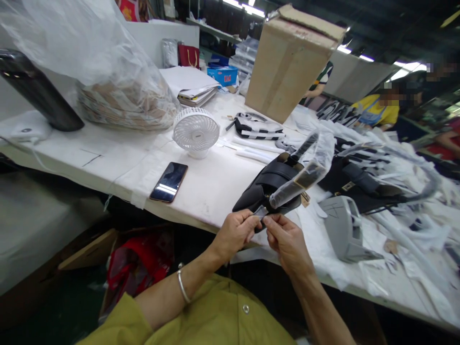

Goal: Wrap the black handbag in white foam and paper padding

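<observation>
A black handbag [271, 182] lies at the table's front edge, its handle [305, 175] wrapped in clear plastic. At the bag's near end, a small strip of clear plastic film [261, 211] shows by the metal fitting. My left hand [235, 232] is closed, thumb and forefinger pinching this strip. Close beside it, almost touching, my right hand [287, 239] also pinches at the strip's lower end. The fingers partly hide what lies between them. A tan tag [305, 199] sticks out at the bag's right side.
A phone [168, 182] and a white fan [196, 132] stand left of the bag. To the right are a grey tape dispenser [341, 230] and a pile of wrapped bags [388, 177]. Behind rises a cardboard box [287, 62]; a dark bottle [39, 91] is far left.
</observation>
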Motion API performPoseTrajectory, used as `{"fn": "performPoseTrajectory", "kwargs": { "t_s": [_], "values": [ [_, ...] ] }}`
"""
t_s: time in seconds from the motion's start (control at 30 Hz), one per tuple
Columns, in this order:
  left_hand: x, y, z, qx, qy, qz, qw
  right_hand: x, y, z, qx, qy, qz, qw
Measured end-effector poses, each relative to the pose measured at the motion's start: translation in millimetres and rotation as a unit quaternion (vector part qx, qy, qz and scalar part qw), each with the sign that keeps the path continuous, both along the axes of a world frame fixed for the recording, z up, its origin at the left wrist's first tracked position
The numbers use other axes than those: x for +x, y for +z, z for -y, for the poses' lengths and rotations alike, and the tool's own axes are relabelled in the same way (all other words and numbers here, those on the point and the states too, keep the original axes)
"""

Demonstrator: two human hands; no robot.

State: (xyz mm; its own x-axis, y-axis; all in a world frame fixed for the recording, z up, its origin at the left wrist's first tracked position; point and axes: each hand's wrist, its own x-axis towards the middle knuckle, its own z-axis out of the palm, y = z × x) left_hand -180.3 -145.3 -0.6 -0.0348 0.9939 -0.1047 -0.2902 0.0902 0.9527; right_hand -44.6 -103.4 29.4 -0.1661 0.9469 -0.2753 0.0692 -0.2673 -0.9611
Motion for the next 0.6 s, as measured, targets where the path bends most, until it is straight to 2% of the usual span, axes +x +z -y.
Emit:
{"fn": "performPoseTrajectory", "kwargs": {
  "t_s": [0.07,0.1,0.2,0.27,0.33,0.5,0.6],
  "values": [
    [-2,2.5,-1,-0.048,-0.036,0.169,0.984,5,-13.9,-2,-0.003,-0.018,0.012,1.000],
    [-3,3.4,-2,-0.057,-0.044,0.221,0.973,8,-22.4,-3,-0.011,-0.033,0.019,0.999],
    [-4,2.3,-4,-0.062,-0.061,0.246,0.965,16,-43.3,0,-0.060,-0.052,0.022,0.997],
    [-3,-1.7,-5,-0.061,-0.056,0.217,0.973,19,-45.3,4,-0.078,-0.027,0.030,0.996],
    [-2,-6.0,-5,-0.051,-0.033,0.172,0.983,19,-35.5,9,-0.055,-0.019,0.061,0.996],
    [-5,-8.3,-4,-0.025,0.002,0.027,0.999,10,7.2,16,0.071,-0.044,0.167,0.982],
    [-4,-7.7,-2,-0.016,0.010,-0.011,1.000,-4,19.1,15,0.114,-0.022,0.190,0.975]
  ]
}}
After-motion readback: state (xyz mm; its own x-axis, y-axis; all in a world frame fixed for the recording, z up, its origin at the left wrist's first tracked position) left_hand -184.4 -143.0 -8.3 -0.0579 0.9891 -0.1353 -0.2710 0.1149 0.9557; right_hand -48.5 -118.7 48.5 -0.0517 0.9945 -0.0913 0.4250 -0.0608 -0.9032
